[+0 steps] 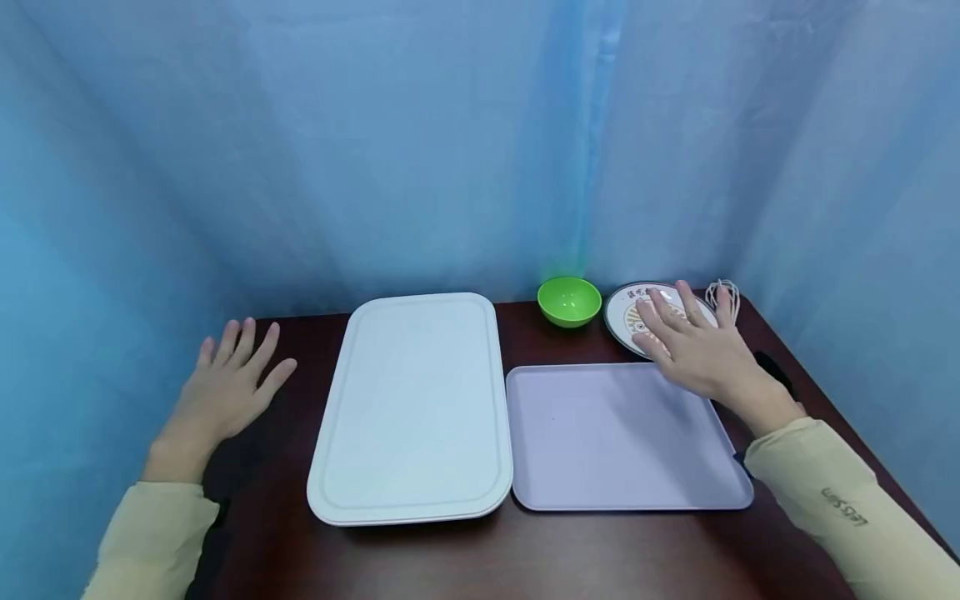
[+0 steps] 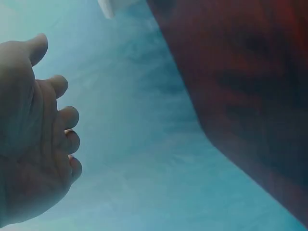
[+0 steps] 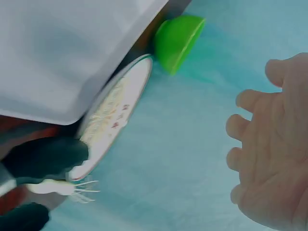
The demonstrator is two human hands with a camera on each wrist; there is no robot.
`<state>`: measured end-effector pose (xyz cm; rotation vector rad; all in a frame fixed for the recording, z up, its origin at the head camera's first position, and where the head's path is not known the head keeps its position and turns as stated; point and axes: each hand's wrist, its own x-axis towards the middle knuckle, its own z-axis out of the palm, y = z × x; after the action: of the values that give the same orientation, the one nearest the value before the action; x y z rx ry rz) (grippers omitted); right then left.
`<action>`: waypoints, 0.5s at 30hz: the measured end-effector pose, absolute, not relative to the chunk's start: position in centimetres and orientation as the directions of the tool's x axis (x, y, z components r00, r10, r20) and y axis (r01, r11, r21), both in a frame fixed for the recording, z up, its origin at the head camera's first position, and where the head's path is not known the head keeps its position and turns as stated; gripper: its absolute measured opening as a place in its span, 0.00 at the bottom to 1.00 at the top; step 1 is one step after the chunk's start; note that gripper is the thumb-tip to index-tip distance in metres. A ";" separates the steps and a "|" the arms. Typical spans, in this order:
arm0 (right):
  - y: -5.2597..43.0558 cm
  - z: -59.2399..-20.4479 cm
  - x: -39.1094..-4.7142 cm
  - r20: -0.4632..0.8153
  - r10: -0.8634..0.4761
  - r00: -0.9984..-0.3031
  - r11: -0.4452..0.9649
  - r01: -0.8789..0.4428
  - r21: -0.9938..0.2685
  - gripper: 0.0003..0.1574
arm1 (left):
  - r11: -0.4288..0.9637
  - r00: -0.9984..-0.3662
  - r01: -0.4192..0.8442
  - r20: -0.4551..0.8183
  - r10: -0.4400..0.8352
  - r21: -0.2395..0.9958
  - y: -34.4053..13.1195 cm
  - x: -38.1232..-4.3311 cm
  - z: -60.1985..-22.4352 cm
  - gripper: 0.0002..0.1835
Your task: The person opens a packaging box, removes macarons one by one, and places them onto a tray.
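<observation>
My left hand [image 1: 225,387] is held over the left end of the dark table, fingers spread and straight, holding nothing. In the left wrist view its palm [image 2: 29,139] shows beside the table corner. My right hand [image 1: 705,354] hovers with spread fingers and an empty palm, overlapping the round patterned plate [image 1: 621,315] and the far right corner of the lavender tray [image 1: 615,450] in the head view. A white rectangular board with rounded corners [image 1: 416,408] lies left of the tray. Behind the tray sits a green bowl [image 1: 569,302], left of the plate.
A bundle of white cord [image 1: 731,292] lies at the back right corner. Dark, rounded objects [image 3: 43,159] lie near the tray's right side, partly hidden by my right arm in the head view. Blue curtains [image 1: 420,150] surround the dark wooden table [image 1: 555,554].
</observation>
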<state>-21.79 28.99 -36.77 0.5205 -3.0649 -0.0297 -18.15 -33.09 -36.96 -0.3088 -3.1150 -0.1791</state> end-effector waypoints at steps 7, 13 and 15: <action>24.9 -36.4 -19.7 0.146 -0.454 -0.879 0.860 -0.475 -0.186 0.47 | 0.920 -0.963 0.265 0.023 0.270 0.290 -30.0 -16.7 -35.4 0.42; 20.8 -38.0 -17.9 0.179 -0.522 -0.834 0.634 -0.520 -0.573 0.63 | 0.763 -0.911 0.377 0.063 0.407 0.525 -28.2 -15.6 -37.4 0.52; 19.5 -38.8 -17.4 0.163 -0.515 -0.842 0.553 -0.471 -0.688 0.68 | 0.708 -0.897 0.387 0.065 0.437 0.591 -28.1 -15.5 -38.3 0.55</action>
<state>-17.37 19.51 -38.78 0.8953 -2.8185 1.2207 -15.50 -28.13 -38.35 -0.7194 -2.9766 -1.0001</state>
